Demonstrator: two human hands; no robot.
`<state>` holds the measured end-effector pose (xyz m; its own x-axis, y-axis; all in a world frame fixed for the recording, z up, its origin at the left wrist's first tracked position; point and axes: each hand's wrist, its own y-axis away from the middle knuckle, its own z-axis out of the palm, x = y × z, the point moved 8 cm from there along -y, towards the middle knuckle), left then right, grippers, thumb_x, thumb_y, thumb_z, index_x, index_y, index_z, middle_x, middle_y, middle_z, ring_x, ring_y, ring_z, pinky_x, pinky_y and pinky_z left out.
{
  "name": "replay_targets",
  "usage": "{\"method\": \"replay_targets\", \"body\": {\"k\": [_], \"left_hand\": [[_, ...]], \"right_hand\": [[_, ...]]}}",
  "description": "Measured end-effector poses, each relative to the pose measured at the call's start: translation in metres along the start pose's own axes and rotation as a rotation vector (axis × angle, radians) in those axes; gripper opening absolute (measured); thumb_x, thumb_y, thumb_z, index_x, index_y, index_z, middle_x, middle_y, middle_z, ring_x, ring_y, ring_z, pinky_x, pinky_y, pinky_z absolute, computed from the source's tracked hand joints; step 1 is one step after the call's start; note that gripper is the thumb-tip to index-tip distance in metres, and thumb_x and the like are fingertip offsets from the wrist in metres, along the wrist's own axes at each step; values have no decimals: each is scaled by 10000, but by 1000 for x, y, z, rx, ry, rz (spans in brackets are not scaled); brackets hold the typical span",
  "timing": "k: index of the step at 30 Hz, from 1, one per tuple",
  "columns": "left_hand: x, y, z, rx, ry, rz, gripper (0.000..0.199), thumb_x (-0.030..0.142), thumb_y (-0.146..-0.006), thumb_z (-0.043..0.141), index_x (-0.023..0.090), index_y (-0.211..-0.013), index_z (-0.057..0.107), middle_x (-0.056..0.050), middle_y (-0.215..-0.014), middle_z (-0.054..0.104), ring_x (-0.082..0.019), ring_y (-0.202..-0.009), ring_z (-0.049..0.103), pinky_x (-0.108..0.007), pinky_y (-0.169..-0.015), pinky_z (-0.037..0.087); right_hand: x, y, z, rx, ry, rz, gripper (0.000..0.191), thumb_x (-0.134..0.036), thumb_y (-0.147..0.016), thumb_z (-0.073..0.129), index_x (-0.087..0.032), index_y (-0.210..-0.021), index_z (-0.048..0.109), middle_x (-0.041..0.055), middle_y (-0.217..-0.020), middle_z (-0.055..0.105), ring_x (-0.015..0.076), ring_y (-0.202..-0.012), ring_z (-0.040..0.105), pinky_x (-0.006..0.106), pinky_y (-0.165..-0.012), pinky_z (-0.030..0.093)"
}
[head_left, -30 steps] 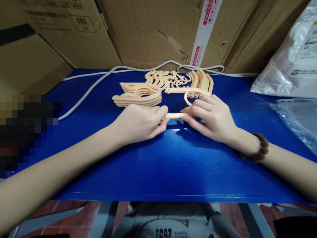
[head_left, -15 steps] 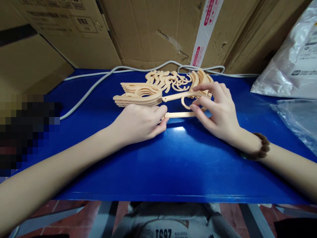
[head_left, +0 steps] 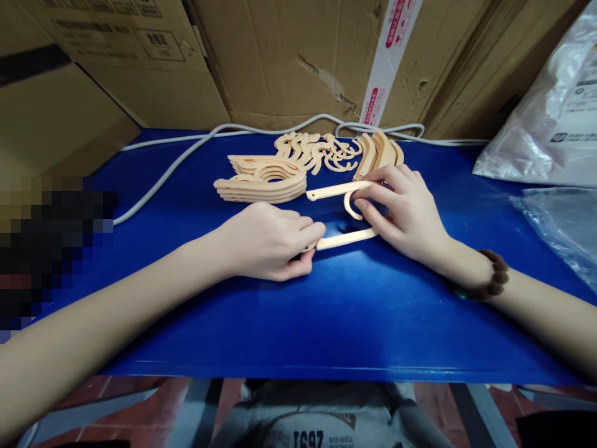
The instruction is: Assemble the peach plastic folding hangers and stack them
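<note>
Beige plastic arms with a small hook (head_left: pixel 349 205) between them span the gap between my hands. My left hand (head_left: pixel 280 242) pinches a small beige piece at the left end of the lower arm (head_left: pixel 345 239). The fingers of my right hand (head_left: pixel 403 208) close round the right end, beside the hook. The upper arm (head_left: pixel 333 190) has a small hole at its free left tip. Just behind my left hand lies a stack of beige hanger-like frames (head_left: pixel 261 186). Behind my right hand are wide curved pieces (head_left: pixel 380 152).
Loose S-shaped beige hooks (head_left: pixel 303 148) lie at the back of the blue table (head_left: pixel 298 323). A white cable (head_left: pixel 172 167) runs behind them, along cardboard boxes (head_left: pixel 280 62). Plastic bags (head_left: pixel 536 130) are on the right. A dark, pixelated area covers the left edge.
Both hands have moved slightly toward the front edge with the held piece. My right fingers have drawn closer together round it, and the lower arm now slants more.
</note>
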<state>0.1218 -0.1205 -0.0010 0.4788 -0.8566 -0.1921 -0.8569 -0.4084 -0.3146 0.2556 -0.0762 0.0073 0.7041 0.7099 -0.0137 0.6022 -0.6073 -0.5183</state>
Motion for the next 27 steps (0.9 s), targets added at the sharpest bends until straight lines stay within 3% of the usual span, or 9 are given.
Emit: {"method": "replay_targets", "body": {"k": [8, 13, 18, 24, 27], "left_hand": [[7, 0, 5, -95, 76, 125, 81, 162, -745, 533, 197, -708, 471, -17, -647, 546, -180, -621, 483, -301, -522, 314], [13, -1, -2, 0, 24, 190, 56, 207, -776, 529, 191, -729, 503, -42, -668, 530, -211, -664, 466, -321, -543, 359], [15, -3, -4, 14, -36, 225, 65, 123, -716, 531, 170, -758, 547, -66, -733, 564, -228, -716, 499, -351, -642, 454], [6, -1, -10, 182, -129, 167, 149, 107, -837, 533, 139, -960, 611, -102, -1052, 656, -281, -1037, 571, -416, -903, 482], [6, 0, -12, 206, -143, 162, 155, 108, -873, 534, 142, -1001, 614, -109, -1134, 642, -263, -1030, 586, -405, -898, 490]], "right_hand": [[-1, 1, 3, -14, -26, -21, 251, -286, -968, 478, -189, -977, 709, 93, -1038, 637, 231, -933, 563, 378, -787, 365], [1, 2, 6, -35, -15, -17, 254, -264, -959, 496, -204, -1074, 714, 89, -1015, 642, 233, -940, 577, 375, -769, 360], [2, 1, 8, -50, -12, 14, 293, -276, -971, 464, -203, -1120, 706, 79, -931, 647, 231, -886, 579, 376, -757, 345], [4, 1, 11, -81, 21, 36, 284, -289, -965, 476, -209, -1123, 698, 70, -909, 660, 235, -875, 574, 376, -753, 332], [5, 1, 11, -87, 18, 56, 283, -303, -965, 477, -211, -1118, 697, 67, -914, 676, 236, -876, 582, 378, -761, 334]]}}
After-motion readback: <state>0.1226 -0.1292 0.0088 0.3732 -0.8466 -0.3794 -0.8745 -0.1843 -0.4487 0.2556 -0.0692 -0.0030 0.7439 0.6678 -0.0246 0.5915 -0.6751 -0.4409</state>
